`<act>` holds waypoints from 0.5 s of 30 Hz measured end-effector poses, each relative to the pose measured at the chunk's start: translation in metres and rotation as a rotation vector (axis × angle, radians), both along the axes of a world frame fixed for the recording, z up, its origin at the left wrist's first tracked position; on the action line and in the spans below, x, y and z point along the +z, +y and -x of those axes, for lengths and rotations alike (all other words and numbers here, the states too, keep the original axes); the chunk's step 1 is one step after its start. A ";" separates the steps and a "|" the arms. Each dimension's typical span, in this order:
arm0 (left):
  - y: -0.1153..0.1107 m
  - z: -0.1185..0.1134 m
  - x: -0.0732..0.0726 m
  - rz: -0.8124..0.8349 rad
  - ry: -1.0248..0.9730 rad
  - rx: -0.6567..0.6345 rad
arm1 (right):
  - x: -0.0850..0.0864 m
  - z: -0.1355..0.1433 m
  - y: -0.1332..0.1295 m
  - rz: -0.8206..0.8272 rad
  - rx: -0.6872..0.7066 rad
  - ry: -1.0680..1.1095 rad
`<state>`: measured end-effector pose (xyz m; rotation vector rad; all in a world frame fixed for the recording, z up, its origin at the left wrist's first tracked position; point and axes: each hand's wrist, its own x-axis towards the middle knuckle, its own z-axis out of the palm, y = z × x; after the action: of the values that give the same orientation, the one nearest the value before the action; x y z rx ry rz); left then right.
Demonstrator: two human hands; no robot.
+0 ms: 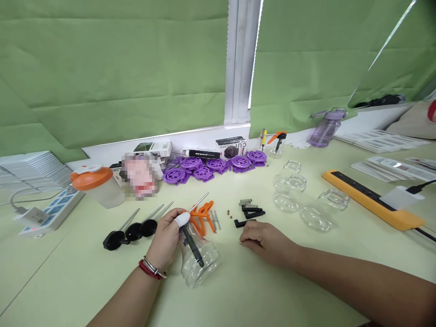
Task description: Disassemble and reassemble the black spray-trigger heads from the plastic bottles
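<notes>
By the left hand [172,228], a tilted clear bottle [208,260] is gripped near its neck, nearer than the orange parts [203,215]; by the right hand's [264,240] fingertips, a tiny piece [241,242] is pinched, easily dropped if they slip

We see two bare arms [344,277]. On the left wrist [154,267] we spot a red band [147,270] and a thin, shiny silver bangle [150,265], side by side. A smooth white cover [182,220] wraps the tip of what looks like the left thumb. The right wrist [295,252] and right hand [267,240] are bare.
</notes>
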<state>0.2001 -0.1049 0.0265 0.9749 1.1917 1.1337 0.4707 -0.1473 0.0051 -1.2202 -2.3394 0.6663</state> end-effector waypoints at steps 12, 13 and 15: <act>0.001 0.003 0.005 -0.002 0.000 0.056 | 0.030 0.018 0.018 -0.068 0.024 -0.224; 0.001 0.003 0.005 -0.003 0.006 0.056 | 0.034 0.019 0.025 -0.061 -0.027 -0.152; 0.001 0.003 0.005 -0.007 0.017 0.067 | 0.039 0.021 0.044 0.001 -0.146 -0.003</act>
<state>0.1969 -0.1035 0.0317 0.9583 1.2426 1.1849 0.4501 -0.1030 0.0440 -1.3773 -2.2263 0.6166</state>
